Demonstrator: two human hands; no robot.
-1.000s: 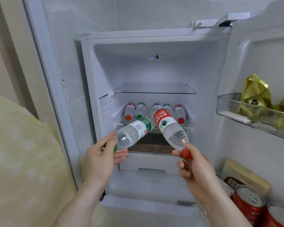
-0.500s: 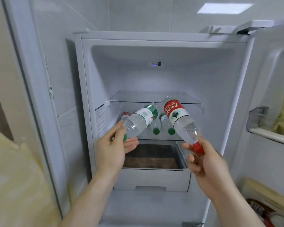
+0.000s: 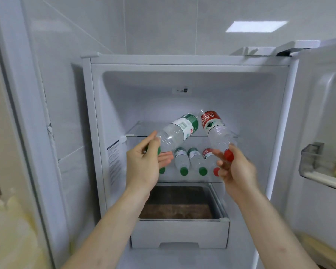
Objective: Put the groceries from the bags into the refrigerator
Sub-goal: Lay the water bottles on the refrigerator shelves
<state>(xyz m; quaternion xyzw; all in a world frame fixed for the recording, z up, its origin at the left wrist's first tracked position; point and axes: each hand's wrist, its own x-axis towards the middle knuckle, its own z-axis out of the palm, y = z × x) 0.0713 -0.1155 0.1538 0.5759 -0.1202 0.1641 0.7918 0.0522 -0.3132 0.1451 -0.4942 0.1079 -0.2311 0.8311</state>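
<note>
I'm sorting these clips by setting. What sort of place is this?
Probably a home kitchen: an open refrigerator against tiled walls, water bottles lying on its shelf, and a person's hands loading two more.

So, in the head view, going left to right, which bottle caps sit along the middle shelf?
Green cap partly behind the left hand → green cap → green cap → red cap, by the right hand.

Bright, even light, slightly soft picture.
I see a ceiling panel [image 3: 256,26] glowing above my right hand [image 3: 239,169]; both hands motion-blurred, edges bowed by the wide lens.
</note>
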